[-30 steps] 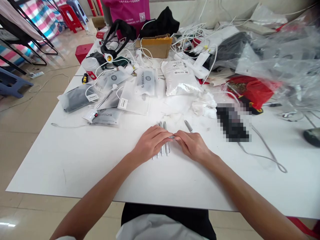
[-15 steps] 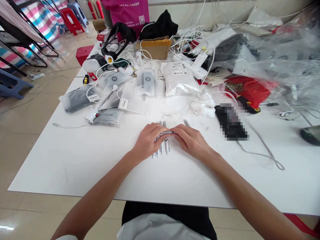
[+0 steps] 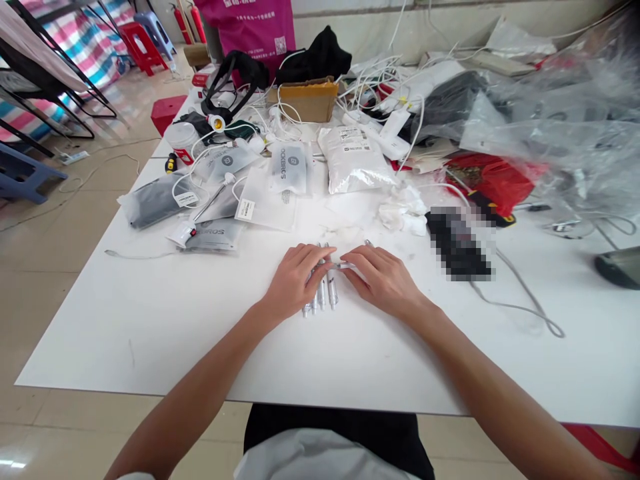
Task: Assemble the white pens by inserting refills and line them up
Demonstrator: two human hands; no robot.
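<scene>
A slim silver-grey pen point(image 3: 343, 265) lies crosswise between my two hands, above the table. My right hand point(image 3: 384, 279) pinches its right part between thumb and fingers. My left hand point(image 3: 293, 283) is curled, with its thumb and index finger around the pen's left end; that end is partly hidden. Under and beside my left hand, several clear-and-silver pens point(image 3: 333, 293) lie side by side on the white table point(image 3: 200, 333), their upper parts partly covered. The tip of another pen point(image 3: 369, 243) shows just behind my right hand.
Left of centre are frosted packets point(image 3: 213, 235), a white lamp-holder stalk point(image 3: 183, 233) and a tub point(image 3: 183, 141). Further back sit a white parcel point(image 3: 355, 160), a cardboard box point(image 3: 310, 100) and tangled cables. To the right are a blurred dark device point(image 3: 457, 243), a grey cable point(image 3: 520, 308) and plastic bags point(image 3: 550, 133).
My fingertips have drawn slightly apart, so more of the pen shows between them. The view has shifted a little; the pens on the table lie as before.
</scene>
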